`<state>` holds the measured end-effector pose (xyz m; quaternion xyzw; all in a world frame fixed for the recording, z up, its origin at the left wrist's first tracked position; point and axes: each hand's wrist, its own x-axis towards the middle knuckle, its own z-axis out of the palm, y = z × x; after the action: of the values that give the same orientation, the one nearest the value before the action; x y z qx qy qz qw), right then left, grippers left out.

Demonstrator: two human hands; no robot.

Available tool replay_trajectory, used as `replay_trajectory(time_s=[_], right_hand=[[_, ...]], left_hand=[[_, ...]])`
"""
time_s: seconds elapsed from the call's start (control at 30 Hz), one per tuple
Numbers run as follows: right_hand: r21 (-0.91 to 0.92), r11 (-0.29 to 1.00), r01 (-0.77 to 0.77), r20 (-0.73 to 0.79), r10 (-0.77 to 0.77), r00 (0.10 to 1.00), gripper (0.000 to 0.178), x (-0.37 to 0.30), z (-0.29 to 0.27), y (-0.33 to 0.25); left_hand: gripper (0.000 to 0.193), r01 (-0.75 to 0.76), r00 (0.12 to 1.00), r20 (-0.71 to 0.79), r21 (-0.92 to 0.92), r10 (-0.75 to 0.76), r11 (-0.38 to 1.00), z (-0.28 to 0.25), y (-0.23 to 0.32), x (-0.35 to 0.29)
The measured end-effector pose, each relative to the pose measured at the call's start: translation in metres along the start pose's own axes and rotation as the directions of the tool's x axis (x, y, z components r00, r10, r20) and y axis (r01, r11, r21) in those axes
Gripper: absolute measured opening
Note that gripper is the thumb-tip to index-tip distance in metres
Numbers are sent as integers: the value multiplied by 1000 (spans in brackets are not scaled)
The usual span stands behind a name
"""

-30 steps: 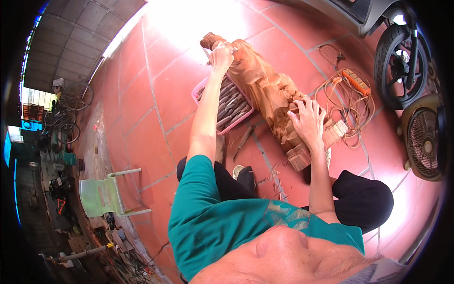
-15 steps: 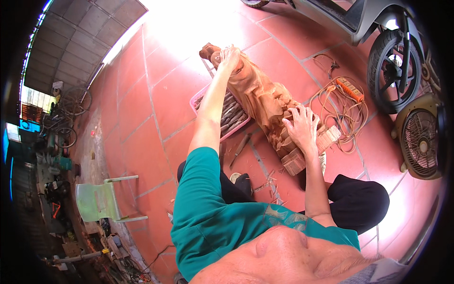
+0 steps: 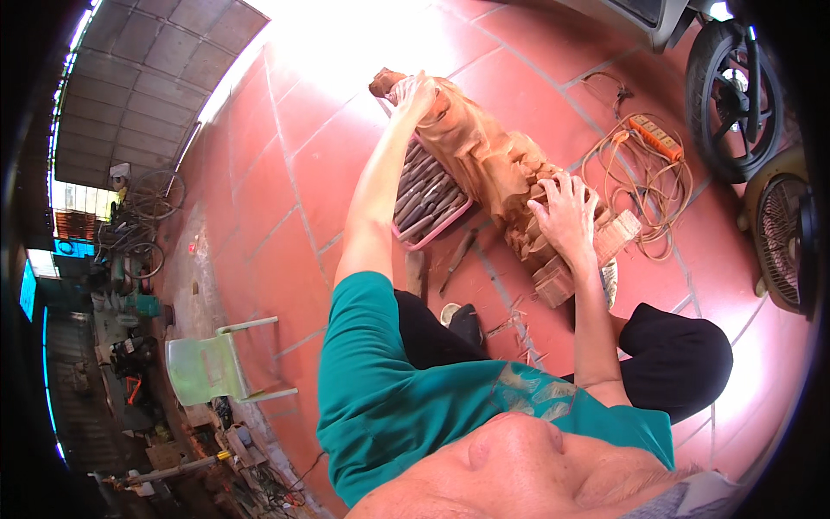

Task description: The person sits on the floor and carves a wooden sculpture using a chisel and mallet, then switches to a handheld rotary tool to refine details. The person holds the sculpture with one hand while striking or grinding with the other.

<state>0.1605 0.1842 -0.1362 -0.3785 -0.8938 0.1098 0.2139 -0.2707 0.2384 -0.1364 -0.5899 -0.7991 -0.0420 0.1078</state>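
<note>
Both hands are on the carving, so here's what I see from over here. The left hand (image 3: 418, 97) is draped over the far, narrower end of the big wooden carving (image 3: 491, 149), fingers bent down over it; can't tell if it's really gripping or just resting, since the fingertips are hidden. The right hand (image 3: 569, 216) is spread out on the near, chunkier end, thumb held off to the side, right by the squared wooden block (image 3: 617, 234). The carving itself lies on a slant in front of the person, over the red tiled floor (image 3: 294, 199), and no idea what's propping it up. My read is it's a steadying or positioning step: no tool in either hand, one palm at each end. If the piece gets turned or shifted from here, I'd say that calls for firm, even support at both ends, minding the carved detail under the right fingers. Watch the pink basket (image 3: 445, 227) full of slim tools (image 3: 425, 192) just beside it too, plus that loose tool (image 3: 458, 262) on the tiles. Orange power strip (image 3: 654, 137) and its cable tangle sit off to the right.
</note>
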Motion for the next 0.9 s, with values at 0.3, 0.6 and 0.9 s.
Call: replay_trajectory(time_s=[0.3,0.6,0.9], right_hand=[[10,1000,-20,-6,20,1000,41,3,-1,12],[31,999,-10,-17,11,1000,41,0,1,6],[82,996,-16,15,15,1000,39,2,1,10]], left_hand=[[24,-81,996,-31,-87,79,993,-28,37,-7],[22,-56,994,85,-92,64,994,-23,8,-7],[24,-22,993,-119,-98,10,995,35,-9,6]])
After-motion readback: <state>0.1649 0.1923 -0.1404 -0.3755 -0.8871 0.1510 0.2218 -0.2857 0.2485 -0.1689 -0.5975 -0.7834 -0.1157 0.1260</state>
